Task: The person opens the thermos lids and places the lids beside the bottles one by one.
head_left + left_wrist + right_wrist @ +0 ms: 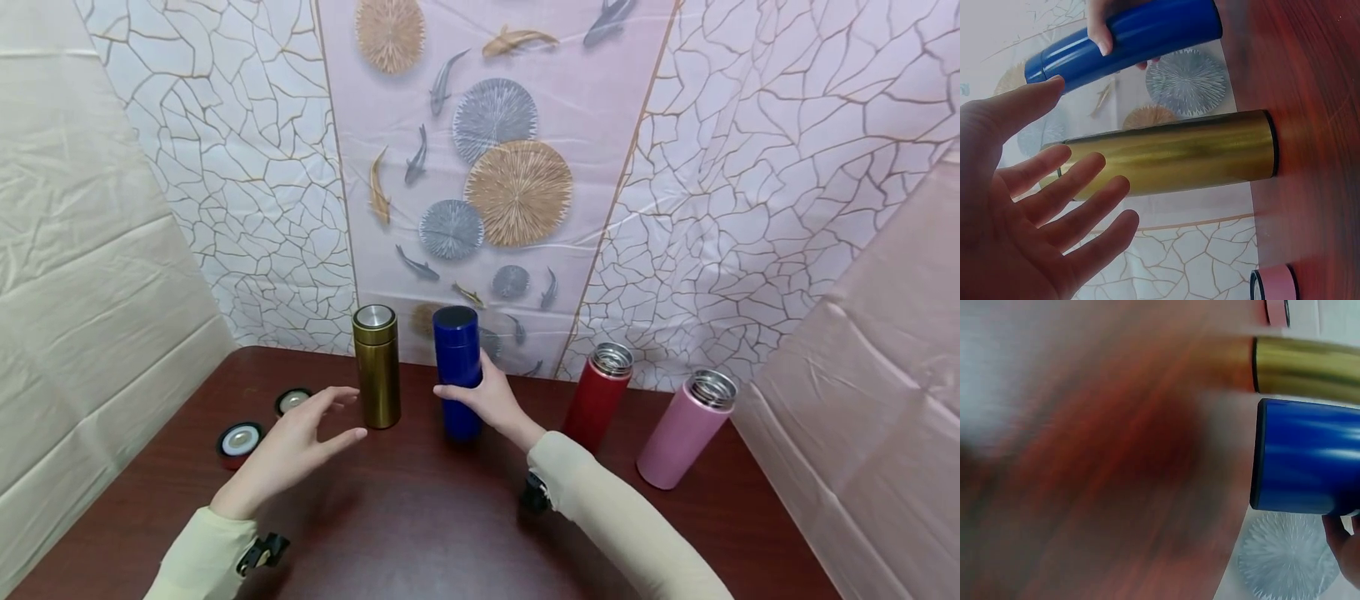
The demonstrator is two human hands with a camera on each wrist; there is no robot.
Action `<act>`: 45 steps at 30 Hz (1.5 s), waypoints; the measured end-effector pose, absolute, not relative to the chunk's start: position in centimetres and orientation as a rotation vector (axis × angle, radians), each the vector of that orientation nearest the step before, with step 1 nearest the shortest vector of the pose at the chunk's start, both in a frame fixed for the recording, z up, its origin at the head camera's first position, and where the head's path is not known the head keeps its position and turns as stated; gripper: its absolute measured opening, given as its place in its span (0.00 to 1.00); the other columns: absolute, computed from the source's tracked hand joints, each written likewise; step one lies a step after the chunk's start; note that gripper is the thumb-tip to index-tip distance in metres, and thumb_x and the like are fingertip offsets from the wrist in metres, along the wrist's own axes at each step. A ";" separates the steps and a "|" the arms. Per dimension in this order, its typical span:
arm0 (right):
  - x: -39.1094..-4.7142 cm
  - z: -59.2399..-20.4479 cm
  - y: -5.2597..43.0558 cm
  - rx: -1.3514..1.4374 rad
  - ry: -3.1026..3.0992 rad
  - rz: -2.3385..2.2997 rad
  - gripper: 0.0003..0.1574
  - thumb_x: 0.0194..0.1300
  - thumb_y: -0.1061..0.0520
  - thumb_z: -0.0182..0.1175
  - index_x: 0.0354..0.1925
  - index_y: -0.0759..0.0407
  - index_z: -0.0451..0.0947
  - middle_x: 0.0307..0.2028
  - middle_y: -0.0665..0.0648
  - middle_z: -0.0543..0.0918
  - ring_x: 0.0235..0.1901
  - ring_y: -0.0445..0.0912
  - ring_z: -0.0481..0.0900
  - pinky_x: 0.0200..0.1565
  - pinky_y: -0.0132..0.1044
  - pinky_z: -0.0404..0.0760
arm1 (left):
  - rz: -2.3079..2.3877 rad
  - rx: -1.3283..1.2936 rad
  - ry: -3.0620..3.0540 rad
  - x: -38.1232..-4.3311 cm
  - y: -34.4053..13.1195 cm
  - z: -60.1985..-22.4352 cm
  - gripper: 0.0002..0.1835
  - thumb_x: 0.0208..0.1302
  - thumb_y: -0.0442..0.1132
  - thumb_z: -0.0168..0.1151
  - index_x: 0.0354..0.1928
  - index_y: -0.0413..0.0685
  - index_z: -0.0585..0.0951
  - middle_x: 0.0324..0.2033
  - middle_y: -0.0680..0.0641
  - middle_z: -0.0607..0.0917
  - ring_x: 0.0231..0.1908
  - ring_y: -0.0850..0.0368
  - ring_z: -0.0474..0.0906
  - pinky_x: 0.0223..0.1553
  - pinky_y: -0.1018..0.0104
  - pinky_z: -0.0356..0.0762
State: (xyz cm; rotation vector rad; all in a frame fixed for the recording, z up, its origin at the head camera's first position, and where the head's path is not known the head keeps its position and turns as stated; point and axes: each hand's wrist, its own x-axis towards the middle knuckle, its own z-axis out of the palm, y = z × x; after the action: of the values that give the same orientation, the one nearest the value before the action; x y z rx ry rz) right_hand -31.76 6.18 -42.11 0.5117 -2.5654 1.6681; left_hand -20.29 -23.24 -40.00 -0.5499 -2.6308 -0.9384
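Note:
My right hand (pixel 491 396) grips a blue thermos bottle (pixel 458 367) with a dark-topped lid, thumb across its front. The blue bottle stands nearly upright, its base close over the table. My left hand (pixel 296 446) is held with fingers spread beside a gold thermos bottle (pixel 379 383); in the left wrist view its fingertips (pixel 1124 222) overlap the bottle's upper part. The gold bottle stands upright with its silver-topped lid on. In the right wrist view, the base of the blue bottle (pixel 1304 459) shows below the gold one (pixel 1310 365).
A red bottle (pixel 597 400) and a pink bottle (pixel 684 432) stand lidless at the right. At the left, a red lid (pixel 240 439) and a pink lid (pixel 1277 284) lie with their insides up on the dark wood table (pixel 405 525). A patterned cloth (pixel 270 208) hangs behind.

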 end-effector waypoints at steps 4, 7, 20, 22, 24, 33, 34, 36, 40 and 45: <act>-30.2 -42.3 6.6 0.552 -2.585 1.675 0.54 0.53 0.41 0.76 0.72 0.46 0.63 0.55 0.54 0.82 0.53 0.51 0.81 0.56 0.55 0.77 | -0.936 -0.562 -2.620 -20.2 -23.0 -39.9 0.28 0.63 0.53 0.71 0.61 0.53 0.76 0.53 0.48 0.83 0.53 0.48 0.80 0.52 0.46 0.78; -28.8 -42.4 7.0 0.587 -2.606 1.693 0.52 0.53 0.43 0.76 0.72 0.46 0.64 0.54 0.55 0.83 0.52 0.50 0.81 0.56 0.55 0.77 | -0.928 -0.576 -2.617 -20.0 -22.7 -39.7 0.30 0.63 0.55 0.70 0.62 0.50 0.76 0.54 0.47 0.83 0.54 0.48 0.80 0.52 0.45 0.78; -24.2 -42.7 9.3 0.797 -2.711 1.605 0.51 0.52 0.42 0.77 0.70 0.46 0.65 0.53 0.52 0.84 0.49 0.46 0.83 0.53 0.53 0.79 | -0.885 -0.633 -2.574 -18.6 -21.3 -38.7 0.31 0.60 0.49 0.75 0.62 0.47 0.76 0.54 0.47 0.83 0.54 0.49 0.80 0.54 0.46 0.78; -23.7 -42.6 9.5 0.837 -2.713 1.598 0.51 0.53 0.44 0.77 0.71 0.45 0.65 0.53 0.51 0.84 0.49 0.45 0.83 0.53 0.52 0.79 | -0.883 -0.649 -2.561 -18.5 -21.2 -38.6 0.30 0.60 0.49 0.75 0.61 0.48 0.76 0.54 0.48 0.83 0.54 0.50 0.80 0.54 0.47 0.78; -23.1 -42.5 9.7 0.881 -2.715 1.585 0.51 0.53 0.44 0.77 0.71 0.45 0.65 0.52 0.50 0.85 0.48 0.44 0.83 0.52 0.51 0.79 | -0.882 -0.664 -2.548 -18.3 -21.0 -38.4 0.30 0.60 0.49 0.75 0.61 0.50 0.76 0.54 0.49 0.83 0.54 0.51 0.80 0.54 0.48 0.78; -20.9 -42.0 10.1 1.098 -2.697 1.427 0.45 0.52 0.39 0.77 0.65 0.40 0.69 0.47 0.43 0.85 0.44 0.39 0.84 0.47 0.42 0.81 | -0.845 -0.768 -2.517 -16.8 -20.1 -37.6 0.33 0.57 0.51 0.76 0.63 0.51 0.76 0.55 0.53 0.82 0.55 0.56 0.79 0.54 0.51 0.78; -20.7 -41.9 10.2 1.125 -2.697 1.419 0.44 0.52 0.39 0.76 0.64 0.39 0.69 0.47 0.43 0.85 0.44 0.39 0.84 0.47 0.41 0.82 | -0.841 -0.782 -2.510 -16.6 -20.0 -37.5 0.33 0.57 0.51 0.76 0.63 0.51 0.76 0.55 0.53 0.82 0.55 0.57 0.79 0.54 0.52 0.78; -20.3 -41.6 10.3 1.182 -2.700 1.408 0.42 0.53 0.39 0.76 0.63 0.39 0.70 0.47 0.43 0.85 0.43 0.39 0.84 0.45 0.40 0.82 | -0.828 -0.807 -2.505 -16.2 -19.9 -37.3 0.34 0.57 0.53 0.76 0.64 0.54 0.75 0.55 0.56 0.81 0.55 0.59 0.78 0.53 0.53 0.79; -19.6 -41.3 10.4 1.259 -2.728 1.384 0.39 0.54 0.37 0.74 0.61 0.38 0.71 0.46 0.43 0.84 0.41 0.38 0.84 0.43 0.38 0.83 | -0.817 -0.865 -2.506 -15.5 -19.6 -37.0 0.36 0.57 0.53 0.76 0.66 0.56 0.74 0.58 0.56 0.80 0.57 0.59 0.77 0.54 0.52 0.79; -18.9 -41.2 10.5 1.351 -2.743 1.348 0.38 0.53 0.37 0.75 0.59 0.39 0.72 0.44 0.41 0.84 0.40 0.36 0.83 0.42 0.35 0.82 | -0.807 -0.977 -2.500 -14.8 -19.2 -36.5 0.42 0.53 0.51 0.79 0.70 0.61 0.70 0.62 0.58 0.77 0.61 0.59 0.74 0.57 0.52 0.78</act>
State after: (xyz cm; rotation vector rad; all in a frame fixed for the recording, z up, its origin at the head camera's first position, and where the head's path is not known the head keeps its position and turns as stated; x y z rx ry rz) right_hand -18.93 10.52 -41.24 1.3509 -2.7427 1.3483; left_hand -14.81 -19.16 -36.47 -0.9775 -2.5005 -0.8069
